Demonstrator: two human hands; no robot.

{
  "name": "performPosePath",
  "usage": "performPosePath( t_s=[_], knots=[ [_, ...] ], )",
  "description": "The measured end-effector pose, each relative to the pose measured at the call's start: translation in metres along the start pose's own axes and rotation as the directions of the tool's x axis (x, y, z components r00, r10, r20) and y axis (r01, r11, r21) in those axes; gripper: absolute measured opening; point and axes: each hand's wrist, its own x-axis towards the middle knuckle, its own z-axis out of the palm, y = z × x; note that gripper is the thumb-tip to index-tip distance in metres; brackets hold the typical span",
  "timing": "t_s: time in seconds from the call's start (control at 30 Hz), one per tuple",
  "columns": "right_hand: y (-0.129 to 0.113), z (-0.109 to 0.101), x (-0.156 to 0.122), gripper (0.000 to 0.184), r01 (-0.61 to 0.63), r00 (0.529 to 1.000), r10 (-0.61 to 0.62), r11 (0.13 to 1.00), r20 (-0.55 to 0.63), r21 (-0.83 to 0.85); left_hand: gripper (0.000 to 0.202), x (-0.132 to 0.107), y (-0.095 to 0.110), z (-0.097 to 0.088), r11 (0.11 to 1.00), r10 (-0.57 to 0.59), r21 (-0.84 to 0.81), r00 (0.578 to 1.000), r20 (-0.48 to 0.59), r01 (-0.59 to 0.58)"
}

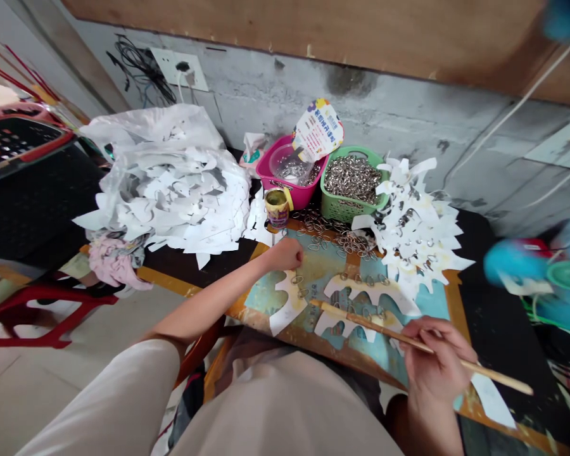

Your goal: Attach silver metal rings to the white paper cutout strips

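Note:
My left hand is closed in a loose fist over a white paper cutout on the small table, close to loose metal rings; whatever it pinches is hidden. My right hand grips a long wooden stick whose far tip rests near a second white cutout that carries a few rings.
A green basket full of rings and a pink basket stand at the back, a small yellow pot in front. Heaps of white cutouts lie left and right. A red stool is at left.

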Motion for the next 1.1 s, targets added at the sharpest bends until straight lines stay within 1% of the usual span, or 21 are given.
performPosePath(
  t_s=[0.1,0.23,0.4,0.47,0.53,0.67,0.73,0.8,0.87,0.93,1.0,1.1],
  knots=[
    [0.000,0.001,0.000,0.014,0.013,1.000,-0.013,1.000,-0.001,-0.001,0.014,0.002,0.004,0.004,1.000,0.001,0.015,1.000,0.000,-0.001],
    [0.000,-0.001,-0.001,0.013,0.016,1.000,-0.016,1.000,-0.004,-0.006,0.013,0.003,0.008,0.008,0.999,0.010,0.045,1.000,-0.028,-0.008],
    [0.000,-0.001,-0.002,0.011,0.000,0.999,0.000,1.000,-0.033,-0.024,0.018,0.012,0.012,0.012,0.993,0.066,0.103,0.991,-0.115,-0.054],
    [0.000,0.000,-0.002,0.012,-0.003,0.999,0.002,1.000,-0.037,-0.025,0.019,0.021,0.017,0.014,0.987,0.117,0.127,0.983,-0.142,-0.099],
    [0.000,0.001,-0.002,0.012,-0.006,1.000,0.005,1.000,-0.031,-0.021,0.020,0.033,0.025,0.017,0.973,0.194,0.152,0.970,-0.146,-0.171],
    [-0.001,0.002,-0.003,0.013,0.008,1.000,-0.008,1.000,-0.024,-0.009,0.021,0.060,0.040,0.029,0.917,0.371,0.199,0.923,-0.099,-0.347],
    [-0.002,0.001,-0.003,0.013,0.017,1.000,-0.017,1.000,-0.025,-0.012,0.018,0.070,0.046,0.035,0.891,0.419,0.223,0.905,-0.072,-0.395],
    [-0.003,-0.001,-0.004,0.014,0.025,0.999,-0.026,1.000,-0.020,-0.017,0.017,0.077,0.049,0.037,0.875,0.440,0.247,0.896,-0.051,-0.416],
    [-0.004,-0.004,-0.004,0.014,0.036,0.999,-0.036,0.999,-0.018,-0.016,0.018,0.078,0.049,0.033,0.863,0.455,0.263,0.890,-0.036,-0.431],
    [-0.004,-0.006,-0.004,0.014,0.033,0.999,-0.034,0.999,-0.023,-0.013,0.014,0.075,0.045,0.023,0.856,0.467,0.267,0.884,-0.030,-0.443],
    [-0.002,-0.006,-0.004,0.014,0.019,0.999,-0.019,1.000,-0.030,-0.011,0.016,0.066,0.036,0.009,0.857,0.467,0.263,0.884,-0.028,-0.444],
    [0.001,-0.004,-0.003,0.012,0.002,0.999,-0.003,1.000,-0.036,-0.005,0.014,0.048,0.017,-0.012,0.873,0.440,0.252,0.898,-0.032,-0.418]
  ],
)
